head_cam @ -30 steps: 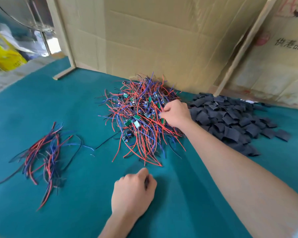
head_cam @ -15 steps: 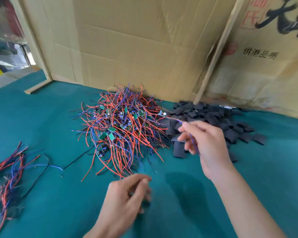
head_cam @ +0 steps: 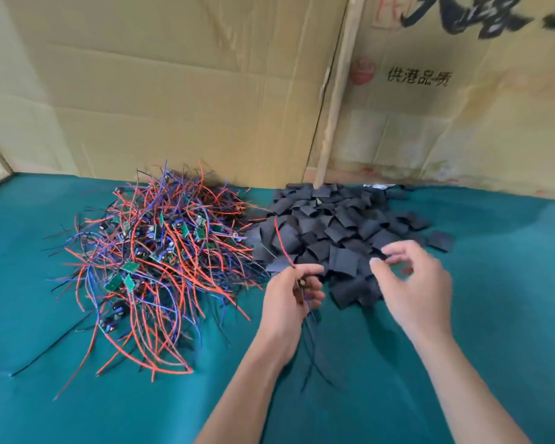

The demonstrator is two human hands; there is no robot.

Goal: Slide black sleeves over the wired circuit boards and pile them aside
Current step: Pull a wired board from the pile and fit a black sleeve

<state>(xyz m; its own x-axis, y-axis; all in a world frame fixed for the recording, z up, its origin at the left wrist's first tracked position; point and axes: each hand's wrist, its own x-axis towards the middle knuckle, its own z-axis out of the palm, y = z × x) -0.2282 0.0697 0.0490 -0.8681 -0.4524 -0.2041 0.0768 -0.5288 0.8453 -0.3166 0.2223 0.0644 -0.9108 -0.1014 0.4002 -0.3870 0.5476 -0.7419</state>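
- Teal cloth [head_cam: 61, 395] is covering the work surface, and everything in the scene is lying on it
- Left of centre, a tangled heap of wired circuit boards [head_cam: 154, 261] is sprawling over the cloth, red, blue and black leads sticking out in every direction and small green boards showing among them
- Just right of that heap, touching its edge, a pile of flat black sleeves [head_cam: 337, 229] is sitting against the foot of the cardboard
- The left hand [head_cam: 290, 296] is hovering at the near edge of the sleeve pile, thumb and fingers curled and pinching one wired board [head_cam: 300, 283]; the board itself is mostly hidden inside the grip
- A red lead [head_cam: 282, 243] from that board is rising out of the top of the fist and crossing in front of the sleeves, while dark leads are dangling below the hand toward the cloth
- The right hand [head_cam: 414, 280] is reaching over the near right part of the sleeve pile, blurred, with thumb and fingers spread apart and loosely bent; nothing is showing between them
- Both bare forearms are coming in from the bottom edge
- Brown cardboard panels [head_cam: 173, 91] are standing upright behind both piles, the right-hand one carrying printed black characters and a faded red round mark
- A pale wooden strip [head_cam: 337, 100] is leaning between the two panels, its foot ending just behind the sleeves
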